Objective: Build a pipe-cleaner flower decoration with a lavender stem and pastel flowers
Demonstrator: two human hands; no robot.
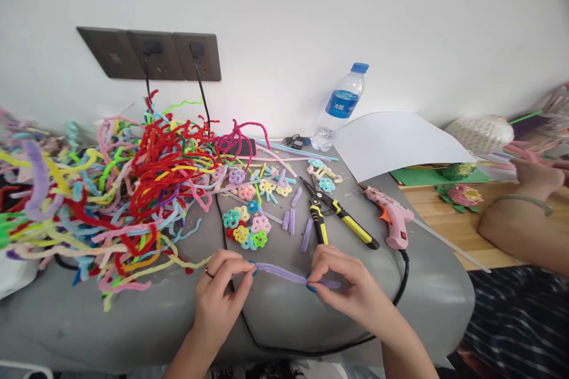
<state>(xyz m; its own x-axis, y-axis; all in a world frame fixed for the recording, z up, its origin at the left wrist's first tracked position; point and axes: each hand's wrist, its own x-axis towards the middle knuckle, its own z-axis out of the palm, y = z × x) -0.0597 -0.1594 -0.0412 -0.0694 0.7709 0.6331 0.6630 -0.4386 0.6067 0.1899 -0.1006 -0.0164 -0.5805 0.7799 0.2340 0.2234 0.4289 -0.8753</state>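
Observation:
A purple pipe cleaner (284, 273) is stretched between both my hands just above the grey table (284, 320). My left hand (222, 287) pinches its left end with thumb and fingertips. My right hand (344, 281) pinches it near the right end, with a short tip sticking out past my fingers. Just beyond lie short purple pipe cleaner pieces (306, 234) and a cluster of small coloured pipe cleaner flowers (246, 226).
A big tangle of coloured pipe cleaners (120, 189) fills the left. Yellow-handled pliers (338, 219), a pink glue gun (393, 219) with a black cord, a water bottle (340, 106) and white paper (395, 142) lie behind. Another person's arm (520, 219) rests at right.

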